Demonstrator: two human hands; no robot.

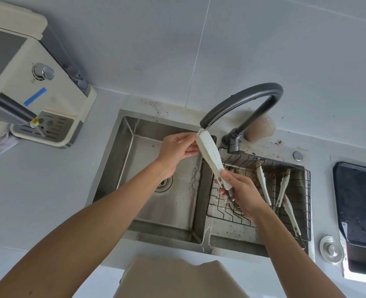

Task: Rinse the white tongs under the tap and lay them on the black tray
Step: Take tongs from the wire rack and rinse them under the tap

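I hold a pair of white tongs (210,154) slanted over the divider of a steel double sink (124,134). Their wide tip sits right under the spout of the dark grey arched tap (245,96), and water runs down them. My left hand (178,148) pinches the tip end with its fingers. My right hand (241,191) grips the handle end, lower and to the right. The black tray (359,203) lies on the counter at the far right, wet and with nothing on it.
Two more white tongs (263,183) (290,211) lie in a black wire rack (227,211) inside the right basin. A cream water dispenser (48,100) stands at the left. A glass lid (330,249) rests beside the tray. A beige board (177,278) lies near me.
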